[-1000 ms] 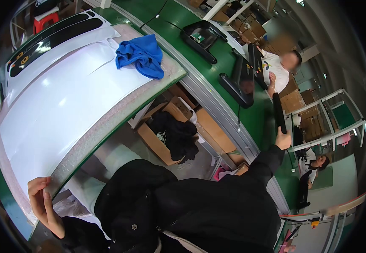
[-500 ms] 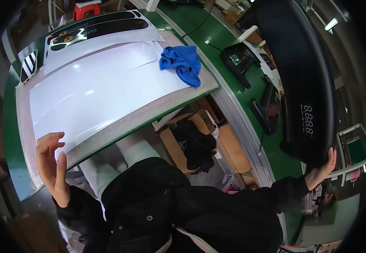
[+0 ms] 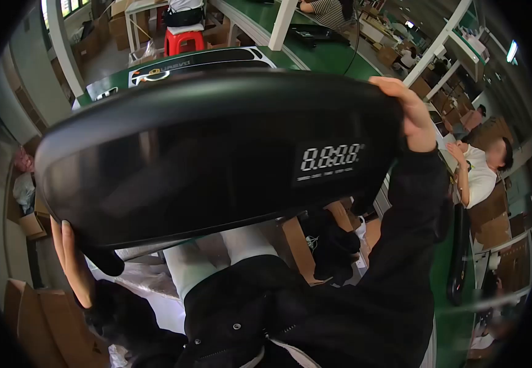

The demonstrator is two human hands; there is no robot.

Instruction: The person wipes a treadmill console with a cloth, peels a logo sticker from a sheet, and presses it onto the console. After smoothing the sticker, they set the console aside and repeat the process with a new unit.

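Note:
Held up in front of me is a long, glossy black display panel (image 3: 204, 165) with rounded ends and white digits printed near its right end. My left hand (image 3: 73, 260) grips its lower left corner, the fingers partly hidden behind it. My right hand (image 3: 413, 113) wraps round its upper right end, thumb side along the top edge. Behind the panel, the work table is mostly hidden. Past its top edge shows a printed sheet (image 3: 208, 59) with a black band.
A red stool (image 3: 183, 42) stands beyond the table. Below the panel, an open carton (image 3: 296, 248) holds black material. To the right, a person in a white shirt (image 3: 481, 178) is near a green bench (image 3: 443, 294) bearing a long black part (image 3: 458, 264).
The panel has swung from upright at my right to nearly level before me. My left hand, formerly empty, now holds its left end. My view has tilted up; the blue cloth is out of sight.

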